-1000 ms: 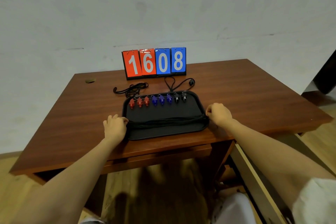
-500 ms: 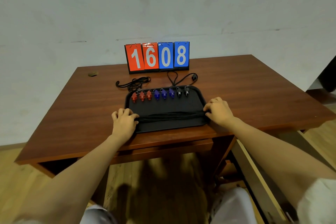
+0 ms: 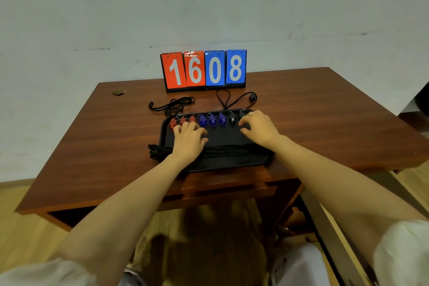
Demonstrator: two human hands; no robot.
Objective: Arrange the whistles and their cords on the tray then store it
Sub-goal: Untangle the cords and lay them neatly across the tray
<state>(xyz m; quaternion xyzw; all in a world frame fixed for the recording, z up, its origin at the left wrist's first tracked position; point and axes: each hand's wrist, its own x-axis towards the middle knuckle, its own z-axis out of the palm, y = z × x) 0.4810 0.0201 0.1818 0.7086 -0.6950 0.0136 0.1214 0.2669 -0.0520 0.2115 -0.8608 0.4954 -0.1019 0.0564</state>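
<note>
Mid-frame: left hand (image 3: 189, 137), right hand (image 3: 258, 126) relaxed, fingertips touched whistles (image 3: 212, 121). Tray (image 3: 255, 162) seemed stiff, light; whistles could slide; grip side rims.

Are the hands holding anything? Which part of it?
The left hand holds nothing; its spread fingers touch the red whistles. The right hand lies curled over the black whistles, so a grip cannot be told.

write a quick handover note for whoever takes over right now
Left hand: open, fingers on the red whistles.
Right hand: open, fingers at the black whistles.
Black tray on the desk holds them plus blue whistles in a row at its far edge, cord bundle across its front.
Done: whistle row.
Left: loose cords behind the tray, then storing.
</note>
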